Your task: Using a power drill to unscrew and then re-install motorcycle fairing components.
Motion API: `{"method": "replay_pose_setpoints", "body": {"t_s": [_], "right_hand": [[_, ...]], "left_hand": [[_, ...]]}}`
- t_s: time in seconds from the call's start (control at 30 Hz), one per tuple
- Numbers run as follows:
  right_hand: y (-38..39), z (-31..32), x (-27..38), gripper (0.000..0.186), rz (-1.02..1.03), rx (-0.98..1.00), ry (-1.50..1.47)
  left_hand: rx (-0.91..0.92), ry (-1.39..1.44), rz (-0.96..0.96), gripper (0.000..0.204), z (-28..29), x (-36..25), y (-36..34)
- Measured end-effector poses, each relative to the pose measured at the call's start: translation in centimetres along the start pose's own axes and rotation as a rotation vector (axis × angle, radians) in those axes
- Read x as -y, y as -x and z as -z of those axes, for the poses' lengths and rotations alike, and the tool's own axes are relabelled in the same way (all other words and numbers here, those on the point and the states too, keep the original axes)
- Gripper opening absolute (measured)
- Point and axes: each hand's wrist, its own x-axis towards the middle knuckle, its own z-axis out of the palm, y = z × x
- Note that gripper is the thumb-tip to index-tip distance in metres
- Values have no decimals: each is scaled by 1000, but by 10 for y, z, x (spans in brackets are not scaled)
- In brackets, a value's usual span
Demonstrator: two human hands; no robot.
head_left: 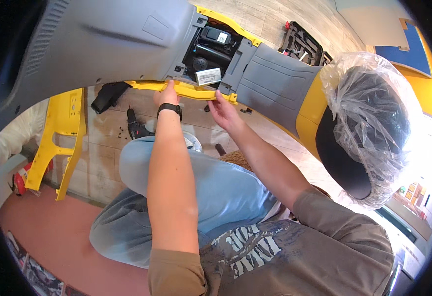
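Note:
Along the near side of a scooter's grey floorboard (pixel 275 84) runs a yellow trim strip (pixel 193 92). My left hand (pixel 168 97), with a black band at the wrist, grips it near its middle, fingers partly hidden behind it. At the strip's right end, my right hand (pixel 224 111) pinches it by the edge with its fingertips. Beside the strip is an uncovered compartment with a black boxy part (pixel 216 37) and dark cylindrical parts in it. A silver labelled box (pixel 208 76) sits tilted at the compartment's near edge. A second yellow strip (pixel 228 22) lines the far side.
The scooter's seat (pixel 369 113) wears clear plastic film. Left on the floor are a yellow frame-like panel (pixel 60 135), a cordless drill (pixel 136 126), loose screws (pixel 122 133) and a black part (pixel 110 97). An open black tool case (pixel 302 44) lies beyond the scooter.

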Motion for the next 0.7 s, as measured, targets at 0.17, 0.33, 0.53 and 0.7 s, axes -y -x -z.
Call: {"method": "replay_pose_setpoints", "body": {"t_s": [0.17,0.33,0.53,0.7], "right_hand": [[1,-28,-21,18,-74,33,-41],[-12,-5,-1,20,-29,29,-27],[-10,-19,-11,21,-21,-2,-22],[-4,-26,-14,24,-29,-25,7]], "left_hand": [[-14,-67,-228,50,19,5,-34],[159,25,1,62,4,6,-4],[167,30,-9,70,16,-6,-3],[162,-37,4,70,15,-8,-1]]}}
